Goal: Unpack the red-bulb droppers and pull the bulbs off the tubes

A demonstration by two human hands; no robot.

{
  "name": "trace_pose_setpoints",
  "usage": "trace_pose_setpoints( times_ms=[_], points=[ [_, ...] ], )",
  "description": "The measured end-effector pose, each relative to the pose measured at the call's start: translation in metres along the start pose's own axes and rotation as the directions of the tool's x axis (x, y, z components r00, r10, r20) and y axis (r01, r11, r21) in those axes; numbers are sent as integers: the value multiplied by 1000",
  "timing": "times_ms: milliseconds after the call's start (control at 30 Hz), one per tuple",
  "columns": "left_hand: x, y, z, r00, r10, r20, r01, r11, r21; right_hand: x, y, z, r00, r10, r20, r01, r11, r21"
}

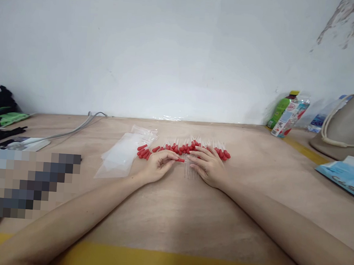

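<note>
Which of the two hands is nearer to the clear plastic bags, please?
Left. The left hand is just to the right of the plastic bags, apart from them; the right hand is farther right, beyond the left one.

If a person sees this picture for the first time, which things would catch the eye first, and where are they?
Probably the row of red-ended tubes across the middle of the table, vivid against pale brown. Just on its near side, the left hand pinches a red bulb, with the right hand close beside it. Next might come the green bottle by the wall, at the back right.
</note>
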State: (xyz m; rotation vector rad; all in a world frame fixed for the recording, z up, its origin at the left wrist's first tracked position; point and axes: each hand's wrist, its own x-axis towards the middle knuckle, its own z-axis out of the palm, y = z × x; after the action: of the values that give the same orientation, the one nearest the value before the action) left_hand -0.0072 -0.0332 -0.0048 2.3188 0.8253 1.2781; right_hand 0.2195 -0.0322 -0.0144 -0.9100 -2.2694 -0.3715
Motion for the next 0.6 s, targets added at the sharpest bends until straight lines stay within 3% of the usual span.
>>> trace_pose_setpoints(
  times_ms=[233,600],
  points=[
    [3,4,5,986,118,119,-151,932,330,0,4,3,997,-66,-31,69,992,109],
    [10,-2,12,960,263,101,-281,876,391,1,-1,12,999,-42,-28,48,967,249]
  ],
)
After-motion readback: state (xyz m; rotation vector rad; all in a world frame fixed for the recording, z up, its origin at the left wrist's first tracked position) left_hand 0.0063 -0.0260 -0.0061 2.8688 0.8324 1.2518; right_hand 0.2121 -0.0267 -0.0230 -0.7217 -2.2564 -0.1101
